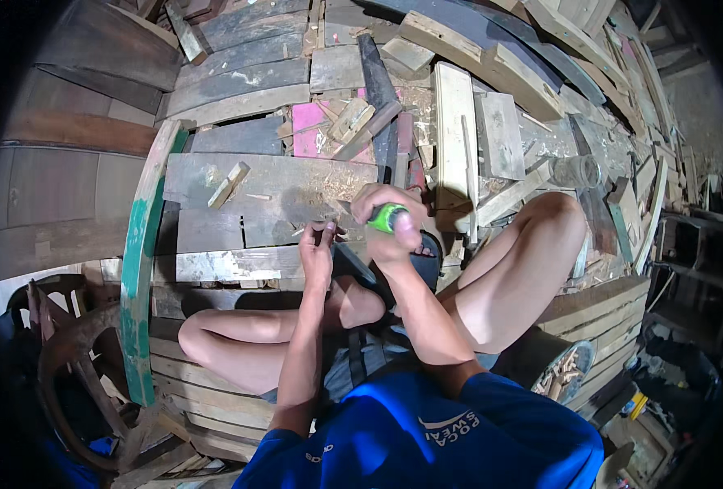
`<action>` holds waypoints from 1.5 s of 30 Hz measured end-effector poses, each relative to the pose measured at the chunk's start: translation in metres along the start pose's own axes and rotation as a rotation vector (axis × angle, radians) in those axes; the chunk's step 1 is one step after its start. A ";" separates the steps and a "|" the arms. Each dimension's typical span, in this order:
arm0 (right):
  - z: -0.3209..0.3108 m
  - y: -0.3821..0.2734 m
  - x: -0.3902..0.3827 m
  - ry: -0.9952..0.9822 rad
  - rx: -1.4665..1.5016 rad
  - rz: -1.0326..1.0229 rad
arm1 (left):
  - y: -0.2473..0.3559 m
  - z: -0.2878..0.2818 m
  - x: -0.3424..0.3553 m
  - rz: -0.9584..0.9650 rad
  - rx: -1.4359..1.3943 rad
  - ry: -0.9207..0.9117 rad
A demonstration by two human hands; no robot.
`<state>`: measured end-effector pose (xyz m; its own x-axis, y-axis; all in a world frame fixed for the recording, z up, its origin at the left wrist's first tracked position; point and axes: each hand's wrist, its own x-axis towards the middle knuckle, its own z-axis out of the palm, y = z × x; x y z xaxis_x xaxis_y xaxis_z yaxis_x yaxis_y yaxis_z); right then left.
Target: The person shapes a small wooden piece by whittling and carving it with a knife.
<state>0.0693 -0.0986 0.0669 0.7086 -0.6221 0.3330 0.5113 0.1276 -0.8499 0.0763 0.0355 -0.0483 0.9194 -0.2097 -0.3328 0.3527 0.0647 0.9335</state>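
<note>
My right hand [387, 222] grips a green-handled tool [387, 215] in front of me, with a narrow tip pointing up and to the left, toward a patch of wood shavings [337, 186]. A little lower and to the left, my left hand [319, 248] has its thumb and fingers drawn close around something small that I cannot make out. Both hands are over the weathered plank floor [215, 220], between my bent bare legs. A short light wood offcut [227, 183] lies on the planks to the left.
A green-painted board [139, 269] runs along the left, beside dark curved wooden pieces [64, 359]. Loose boards [480, 65] pile up ahead and right. A glass jar [573, 171] sits at the right, and a bucket of wood scraps [565, 371] stands low beside my right leg.
</note>
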 end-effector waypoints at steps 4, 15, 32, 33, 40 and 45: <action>0.004 -0.001 -0.003 -0.017 0.047 -0.085 | -0.002 -0.001 0.001 0.000 -0.009 -0.019; 0.009 -0.005 -0.003 -0.011 0.067 -0.055 | -0.001 -0.001 -0.003 -0.005 -0.025 0.030; 0.005 0.016 -0.013 -0.030 -0.133 -0.029 | -0.003 0.005 -0.002 0.080 0.181 0.000; 0.005 0.008 -0.011 -0.003 -0.103 -0.044 | -0.004 0.005 0.001 0.077 0.180 0.000; -0.003 0.025 -0.019 -0.013 -0.114 -0.096 | -0.005 0.012 0.000 0.067 0.076 -0.016; 0.003 -0.012 -0.003 0.012 -0.022 -0.112 | -0.004 0.006 0.003 0.111 0.121 -0.006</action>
<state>0.0623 -0.0958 0.0775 0.6416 -0.6410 0.4212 0.5759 0.0400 -0.8165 0.0766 0.0286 -0.0521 0.9503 -0.2133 -0.2267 0.2254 -0.0306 0.9738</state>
